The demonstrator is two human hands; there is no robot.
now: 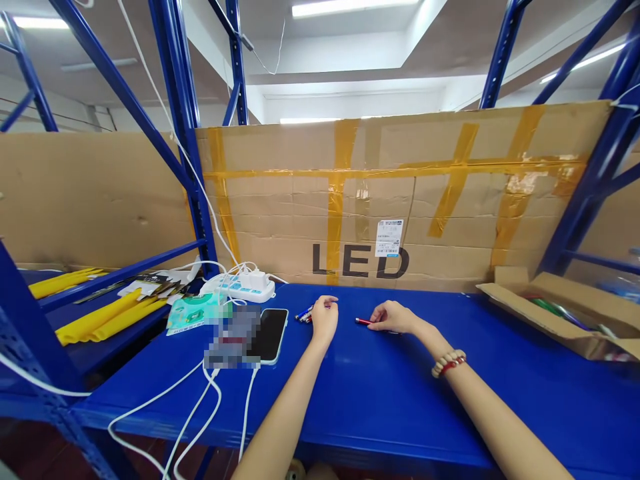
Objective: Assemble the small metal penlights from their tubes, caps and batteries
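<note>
Near: front edge of the blue table (380, 443) runs across below both forearms; surface smooth, glossy. White cables (245, 407) hang over this edge on the left. Beaded bracelet (449, 362) on right wrist, round pale beads with a red band.

Middle: right hand (393, 317) pinches a slim red pen (363, 321) between thumb and fingers, low over the table; pen's far end points left. Left hand (325, 315) has curled fingers beside and partly over a small bunch of pens (303, 315), blue, white and red; cannot tell whether it grips one. Bare blue surface lies between the hands, and between right forearm and the open carton (505, 300) at right, whose contents are long, slim, coloured pieces.

Left of the hands: black-screened phone (273, 333), partly under a pixelated patch; turquoise soft packet (195, 312), print too small to read; white power strip (263, 293) with plugs. Yellow rolls (117, 317) beyond the table's left side.

Far: corrugated cardboard panel (290, 220) along the back edge, printed "LED" in black, crossed by shiny amber tape (345, 150). White label (389, 233), text illegible. Blue metal uprights (175, 73) flank it.
</note>
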